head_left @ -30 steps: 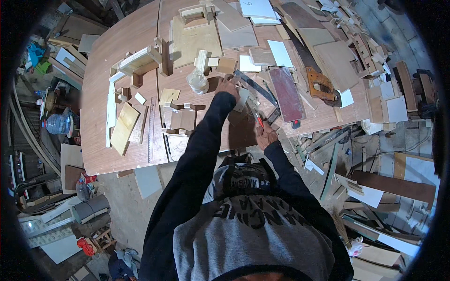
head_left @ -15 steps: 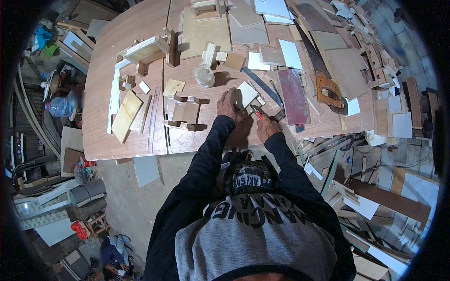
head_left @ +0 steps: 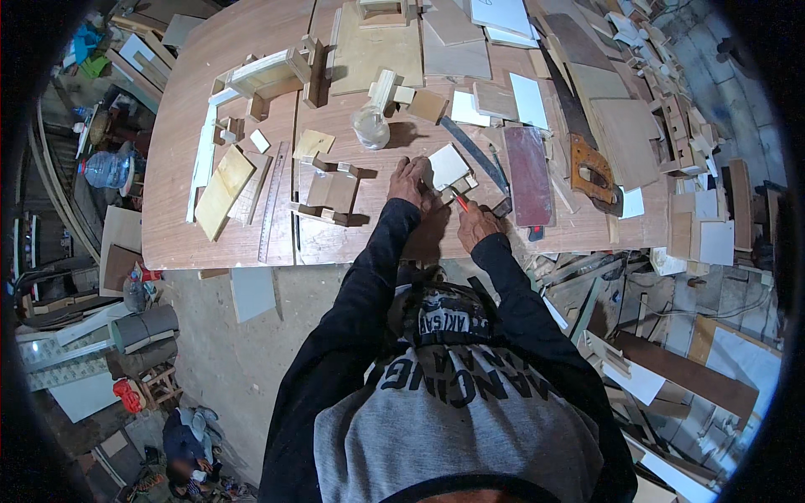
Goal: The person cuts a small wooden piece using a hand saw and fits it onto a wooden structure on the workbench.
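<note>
While set on the table [head_left: 172,235], just beside the left grip [head_left: 408,180], looks light, stiff, perhaps slippery on top; best to take the small white panel [head_left: 448,166] by opposite edges. Cannot tell whether clenched or loose on the left; grasping a slim red tool [head_left: 461,202] in the right grip [head_left: 479,226].

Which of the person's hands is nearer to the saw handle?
Right. The right hand is left of the saw handle and closer to the body, with the dark red board between; the left hand is farther left, beside the white piece.
</note>
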{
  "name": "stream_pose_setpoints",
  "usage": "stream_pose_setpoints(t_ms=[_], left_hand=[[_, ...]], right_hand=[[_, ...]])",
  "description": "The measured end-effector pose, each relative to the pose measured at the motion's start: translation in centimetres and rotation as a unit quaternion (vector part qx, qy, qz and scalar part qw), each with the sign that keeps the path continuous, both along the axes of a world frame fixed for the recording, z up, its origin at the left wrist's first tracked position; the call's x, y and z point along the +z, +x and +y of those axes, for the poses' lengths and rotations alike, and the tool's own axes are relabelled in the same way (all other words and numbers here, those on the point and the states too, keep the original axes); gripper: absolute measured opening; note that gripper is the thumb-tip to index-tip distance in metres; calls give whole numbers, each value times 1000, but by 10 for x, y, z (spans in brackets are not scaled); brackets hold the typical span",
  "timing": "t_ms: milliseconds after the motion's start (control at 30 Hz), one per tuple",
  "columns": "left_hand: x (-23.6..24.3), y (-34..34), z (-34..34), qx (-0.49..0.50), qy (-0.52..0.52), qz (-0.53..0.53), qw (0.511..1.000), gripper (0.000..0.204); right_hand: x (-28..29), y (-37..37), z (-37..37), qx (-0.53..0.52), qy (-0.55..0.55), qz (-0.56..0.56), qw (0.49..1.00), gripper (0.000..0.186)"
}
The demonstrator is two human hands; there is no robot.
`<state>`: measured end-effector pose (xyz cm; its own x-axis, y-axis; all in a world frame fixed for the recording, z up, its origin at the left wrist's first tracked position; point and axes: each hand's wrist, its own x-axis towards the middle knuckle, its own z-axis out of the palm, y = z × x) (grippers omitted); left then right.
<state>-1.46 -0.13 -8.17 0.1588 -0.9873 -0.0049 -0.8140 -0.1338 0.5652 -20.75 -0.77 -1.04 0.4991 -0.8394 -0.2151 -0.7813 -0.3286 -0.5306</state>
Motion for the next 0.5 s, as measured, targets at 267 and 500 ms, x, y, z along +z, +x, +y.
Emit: stream_pose_setpoints(t_ms=[267, 500], left_hand=[[-17, 1, -6, 38, 29, 21, 999, 76], [-42, 4, -12, 18, 34, -37, 999, 76]], right_hand=[[19, 7, 4, 1, 1, -5, 1000, 24], [11, 10, 0, 48, -73, 70, 994, 24]])
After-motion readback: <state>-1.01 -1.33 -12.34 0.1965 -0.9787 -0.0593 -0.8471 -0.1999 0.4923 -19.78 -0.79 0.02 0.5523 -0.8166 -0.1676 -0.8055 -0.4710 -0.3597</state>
